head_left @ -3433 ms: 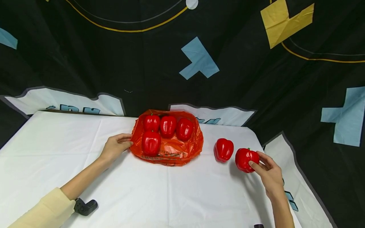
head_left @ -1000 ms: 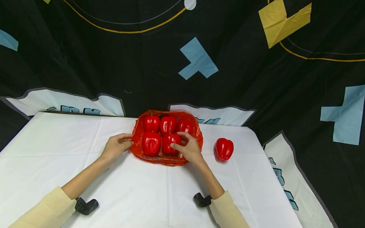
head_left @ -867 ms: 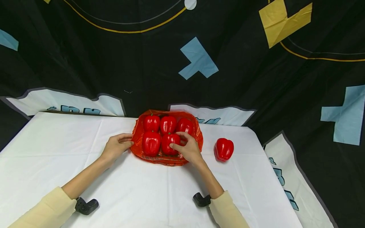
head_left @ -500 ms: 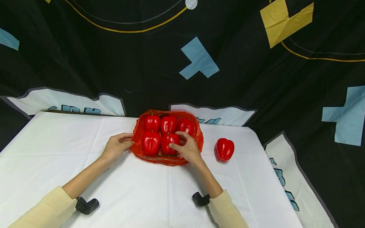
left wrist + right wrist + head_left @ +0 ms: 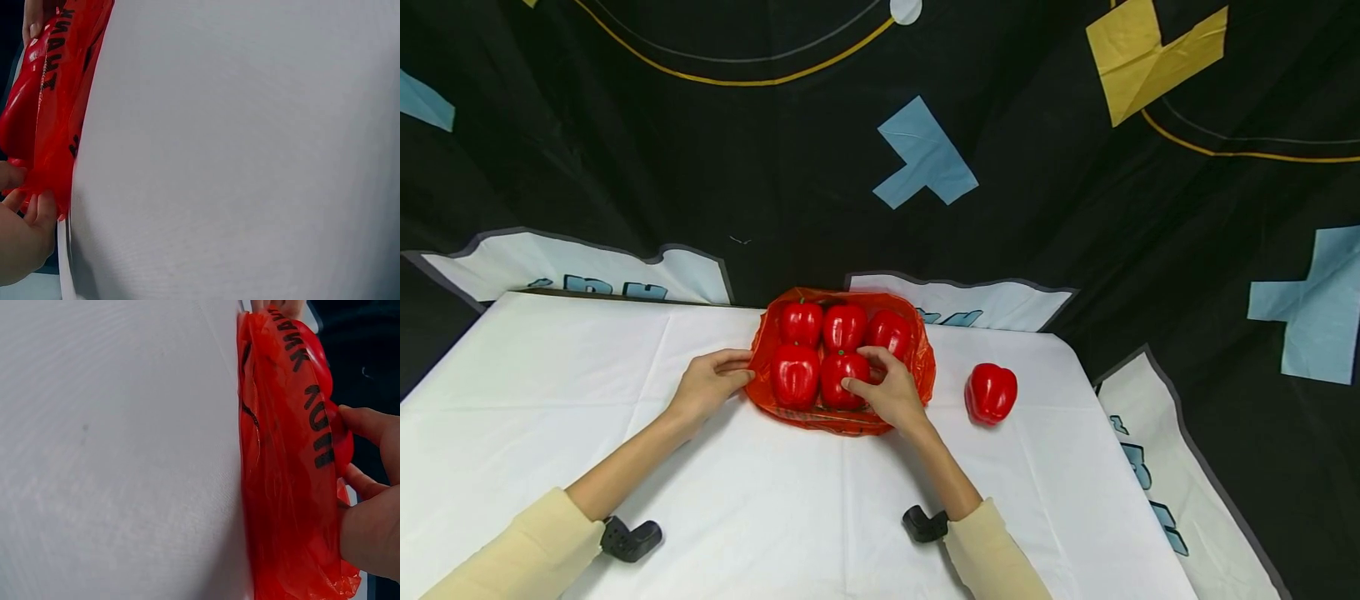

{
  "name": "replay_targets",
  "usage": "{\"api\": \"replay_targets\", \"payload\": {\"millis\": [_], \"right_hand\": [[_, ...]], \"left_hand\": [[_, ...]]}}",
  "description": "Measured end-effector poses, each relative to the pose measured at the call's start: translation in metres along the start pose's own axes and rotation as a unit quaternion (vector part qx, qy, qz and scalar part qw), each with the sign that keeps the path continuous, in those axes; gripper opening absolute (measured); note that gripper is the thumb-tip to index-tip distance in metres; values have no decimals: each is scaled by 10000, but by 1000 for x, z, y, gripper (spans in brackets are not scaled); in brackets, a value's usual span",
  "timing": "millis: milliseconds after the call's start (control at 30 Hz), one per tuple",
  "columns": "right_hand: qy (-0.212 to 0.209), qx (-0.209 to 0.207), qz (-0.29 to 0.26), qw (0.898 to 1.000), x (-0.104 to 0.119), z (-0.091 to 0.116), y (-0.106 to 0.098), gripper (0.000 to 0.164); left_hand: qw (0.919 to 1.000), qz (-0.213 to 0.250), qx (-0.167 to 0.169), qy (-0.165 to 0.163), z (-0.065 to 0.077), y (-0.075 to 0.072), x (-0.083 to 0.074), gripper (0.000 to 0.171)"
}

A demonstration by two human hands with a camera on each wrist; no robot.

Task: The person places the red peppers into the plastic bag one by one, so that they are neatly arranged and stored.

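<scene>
An orange-red plastic bag [image 5: 831,423] lies with its mouth open on the white table, several shiny red bell peppers [image 5: 795,377] inside. My left hand [image 5: 700,390] pinches the bag's left rim between thumb and fingers; the left wrist view shows this hand [image 5: 25,234] at the bag's edge. Over the front of the bag, my right hand [image 5: 895,396] grips a bell pepper [image 5: 833,383] by its right side, beside the front-left one. In the right wrist view, black lettering marks the bag's wall [image 5: 281,469], which partly hides that pepper.
One more red bell pepper [image 5: 991,394] lies on the white tablecloth [image 5: 760,508] right of the bag. A black cloth [image 5: 700,167] with blue and yellow patches hangs behind the table. Black devices [image 5: 631,540] are at both wrists.
My right hand brought a bell pepper from the table's right side into the bag, then shifted it slightly left against its neighbour. My left hand stayed at the rim.
</scene>
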State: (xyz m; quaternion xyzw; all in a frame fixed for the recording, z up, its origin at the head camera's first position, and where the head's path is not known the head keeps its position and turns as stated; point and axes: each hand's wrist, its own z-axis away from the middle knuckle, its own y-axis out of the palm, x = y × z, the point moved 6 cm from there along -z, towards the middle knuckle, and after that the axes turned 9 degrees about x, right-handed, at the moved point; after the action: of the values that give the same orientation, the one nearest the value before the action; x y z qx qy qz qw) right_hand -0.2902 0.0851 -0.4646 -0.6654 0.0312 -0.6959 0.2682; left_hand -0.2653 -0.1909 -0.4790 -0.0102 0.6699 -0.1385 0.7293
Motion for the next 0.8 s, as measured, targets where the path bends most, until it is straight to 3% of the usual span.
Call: {"api": "replay_targets", "payload": {"millis": [400, 800], "right_hand": [[-19, -31, 108, 9999, 2, -2, 5, 54], [7, 204, 27, 9998, 2, -3, 4, 58]], "left_hand": [[10000, 54, -8, 36, 0, 0, 0, 42], [10000, -14, -5, 2, 0, 0, 0, 42]]}}
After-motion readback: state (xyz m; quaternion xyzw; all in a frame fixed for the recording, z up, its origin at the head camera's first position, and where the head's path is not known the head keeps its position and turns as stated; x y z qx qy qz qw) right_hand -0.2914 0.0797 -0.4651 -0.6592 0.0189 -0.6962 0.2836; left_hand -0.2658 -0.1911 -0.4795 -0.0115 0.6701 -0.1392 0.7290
